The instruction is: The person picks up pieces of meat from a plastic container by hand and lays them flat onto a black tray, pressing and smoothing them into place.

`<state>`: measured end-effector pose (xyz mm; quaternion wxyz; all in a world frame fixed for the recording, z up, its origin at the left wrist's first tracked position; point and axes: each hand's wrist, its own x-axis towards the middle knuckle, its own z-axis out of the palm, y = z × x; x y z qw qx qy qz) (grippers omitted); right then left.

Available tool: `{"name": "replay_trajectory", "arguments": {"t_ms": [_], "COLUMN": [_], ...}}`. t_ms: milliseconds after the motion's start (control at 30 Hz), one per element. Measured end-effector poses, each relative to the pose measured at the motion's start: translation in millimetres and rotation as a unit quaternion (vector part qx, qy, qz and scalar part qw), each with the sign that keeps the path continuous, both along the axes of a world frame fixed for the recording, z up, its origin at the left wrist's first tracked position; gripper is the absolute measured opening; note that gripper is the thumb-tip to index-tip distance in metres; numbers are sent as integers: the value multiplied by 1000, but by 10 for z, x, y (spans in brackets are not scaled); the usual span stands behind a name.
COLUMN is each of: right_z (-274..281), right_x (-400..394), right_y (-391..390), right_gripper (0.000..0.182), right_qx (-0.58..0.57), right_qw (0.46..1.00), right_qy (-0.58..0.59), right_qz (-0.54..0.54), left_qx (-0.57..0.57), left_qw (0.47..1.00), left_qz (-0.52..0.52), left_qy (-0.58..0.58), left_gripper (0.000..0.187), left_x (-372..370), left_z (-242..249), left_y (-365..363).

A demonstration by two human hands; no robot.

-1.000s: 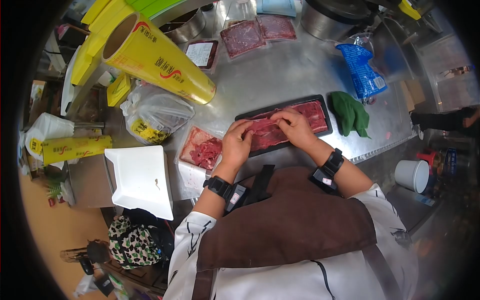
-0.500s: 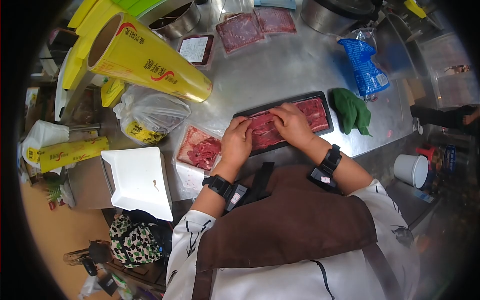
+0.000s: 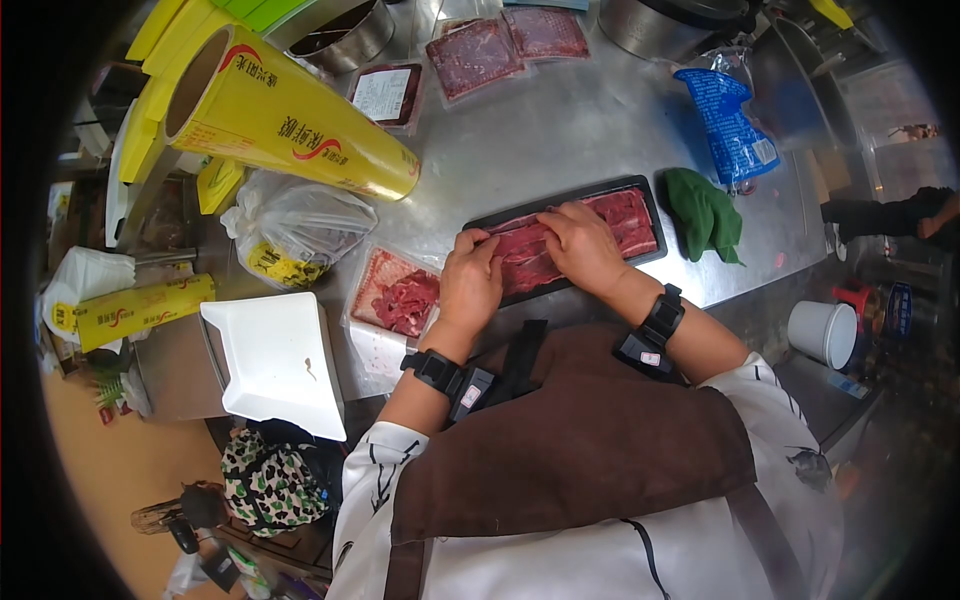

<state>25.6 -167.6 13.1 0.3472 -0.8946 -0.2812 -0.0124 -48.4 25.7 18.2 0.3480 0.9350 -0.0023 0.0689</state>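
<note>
"Container (image 3: pixel 275 375), white and open, is lying at left by the near edge of the desk (image 3: pixel 560 130). Why there?"

"It is probably sitting aside so as not to be crowding the work. Behind it, the yellow roll (image 3: pixel 310 125) is seemingly standing on end, probably saving surface."

"And the pale tray (image 3: pixel 380 270), with its loose slices (image 3: pixel 405 305)?"

"It is lying just beside the left hand (image 3: pixel 470 280), presumably for keeping the slices within reach."

"What are that hand and the right hand (image 3: pixel 590 245) doing?"

"The hands are resting apart, a narrow gap between them, both touching the meat (image 3: pixel 525 260) in the black tray (image 3: pixel 655 212). The left is bending its fingertips over the tray's left end; the right is setting its own near the middle. Whether either is pinching, one cannot tell: the fingers are hiding the contact."

"Why is the black tray lying before the apron (image 3: pixel 570 440)?"

"Both forearms are reaching it comfortably, it seems; its raised rim is probably containing the meat."

"And at right?"

"The green cloth (image 3: pixel 703 215) is lying bunched just beside the black tray, perhaps for handiness. The blue packet (image 3: pixel 730 125) is lying beyond, well apart from the hands."
</note>
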Motion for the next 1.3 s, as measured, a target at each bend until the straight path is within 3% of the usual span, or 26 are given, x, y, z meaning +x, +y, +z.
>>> {"name": "replay_trajectory", "arguments": {"t_ms": [200,500,700,800,933,1300], "right_z": [-55,22,137,164,111,70], "right_x": [-6,17,49,74,77,251], "right_y": [0,-9,-6,-46,-120,63], "right_gripper": [24,29,34,32,23,5], "right_qx": [-9,-41,-25,10,12,-45], "right_qw": [1000,999,1000,999,996,989], "right_qy": [-21,-6,-6,-38,-68,-88], "right_qz": [7,13,-9,2,63,107], "left_qx": [30,56,77,108,141,181], "left_qw": [999,995,986,978,973,967], "left_qz": [-11,71,-121,-162,-173,-182], "left_qy": [-39,-42,-87,-80,-50,0], "left_gripper": [28,23,33,34,38,54], "left_x": [-2,-5,53,11,-68,-98], "left_z": [-12,-16,15,-16,58,73], "left_y": [-17,-14,119,175,196,150]}}
